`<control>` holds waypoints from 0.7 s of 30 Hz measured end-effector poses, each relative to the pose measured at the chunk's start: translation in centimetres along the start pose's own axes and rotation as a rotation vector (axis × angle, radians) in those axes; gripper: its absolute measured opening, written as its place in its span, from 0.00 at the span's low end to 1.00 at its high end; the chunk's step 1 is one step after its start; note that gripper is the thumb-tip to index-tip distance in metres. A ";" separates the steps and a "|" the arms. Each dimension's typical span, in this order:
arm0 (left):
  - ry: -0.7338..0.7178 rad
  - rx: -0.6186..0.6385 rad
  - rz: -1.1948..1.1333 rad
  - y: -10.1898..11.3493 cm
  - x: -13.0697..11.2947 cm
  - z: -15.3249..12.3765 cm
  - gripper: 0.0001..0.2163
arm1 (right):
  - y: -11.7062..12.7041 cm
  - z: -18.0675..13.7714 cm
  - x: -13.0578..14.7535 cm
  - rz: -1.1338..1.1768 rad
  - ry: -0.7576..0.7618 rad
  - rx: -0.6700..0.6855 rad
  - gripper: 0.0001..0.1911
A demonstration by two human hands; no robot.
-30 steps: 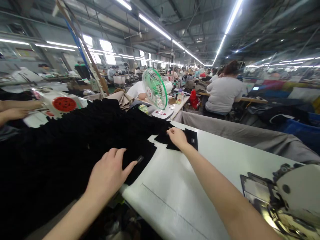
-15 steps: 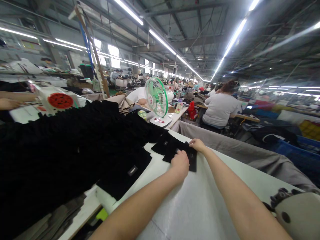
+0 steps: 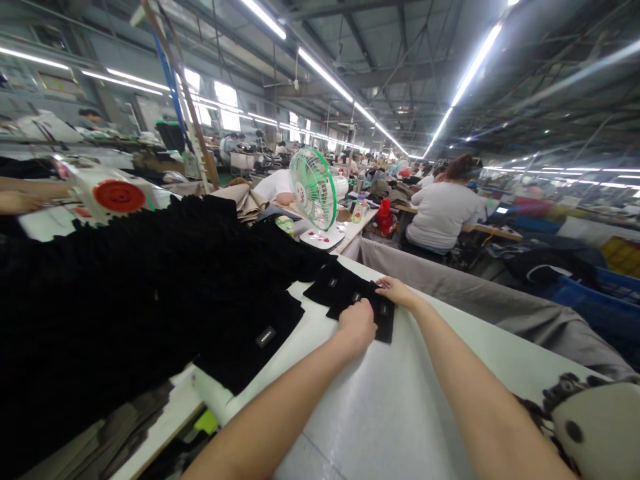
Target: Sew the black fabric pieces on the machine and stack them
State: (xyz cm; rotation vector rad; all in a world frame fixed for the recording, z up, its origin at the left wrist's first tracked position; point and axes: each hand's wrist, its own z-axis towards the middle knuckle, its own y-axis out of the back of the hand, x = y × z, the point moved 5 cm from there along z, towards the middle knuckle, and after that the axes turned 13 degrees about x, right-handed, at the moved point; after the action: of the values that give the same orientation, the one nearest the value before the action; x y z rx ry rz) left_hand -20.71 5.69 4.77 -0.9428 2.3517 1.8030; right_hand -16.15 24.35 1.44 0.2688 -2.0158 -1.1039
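Note:
Small black fabric pieces with labels [image 3: 383, 319] lie overlapped at the far part of the white table [image 3: 400, 413]. My left hand [image 3: 358, 325] rests on their near edge with fingers curled over the cloth. My right hand [image 3: 395, 291] presses on the far side of the same pieces, fingers closed on the fabric. A long row of larger black fabric pieces [image 3: 150, 287] spreads across the left half of the table, one with a small label [image 3: 265, 337].
A sewing machine head [image 3: 590, 427] sits at the lower right. A green table fan [image 3: 313, 190] stands beyond the fabric. A grey cloth trough [image 3: 480, 293] runs along the table's far edge. A person in a white shirt [image 3: 443, 210] sits further back. Another person's arms [image 3: 25, 193] show at far left.
My left hand left the big black pile and reached forward to the small black pieces beside my right hand. Over the last half second both hands barely moved.

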 end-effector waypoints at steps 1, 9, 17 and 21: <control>-0.004 0.004 -0.005 0.0 0.1 0.0 0.18 | 0.1 -0.3 0.0 -0.001 0.004 0.017 0.18; -0.010 -0.070 0.002 2.9 3.6 -1.0 0.11 | 3.1 0.6 3.1 -0.091 0.025 0.029 0.18; 0.147 -0.090 0.042 2.5 6.2 -1.9 0.17 | -0.8 2.6 7.0 -0.178 -0.002 0.080 0.17; 0.093 -0.079 0.017 3.8 6.4 -2.5 0.20 | 2.5 2.0 6.2 -0.179 0.002 0.085 0.18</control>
State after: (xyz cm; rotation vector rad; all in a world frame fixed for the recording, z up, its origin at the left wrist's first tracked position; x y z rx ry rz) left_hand -26.88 1.18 6.49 -1.0409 2.3640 1.9112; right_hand -21.24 23.82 6.22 0.5026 -2.0709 -1.1270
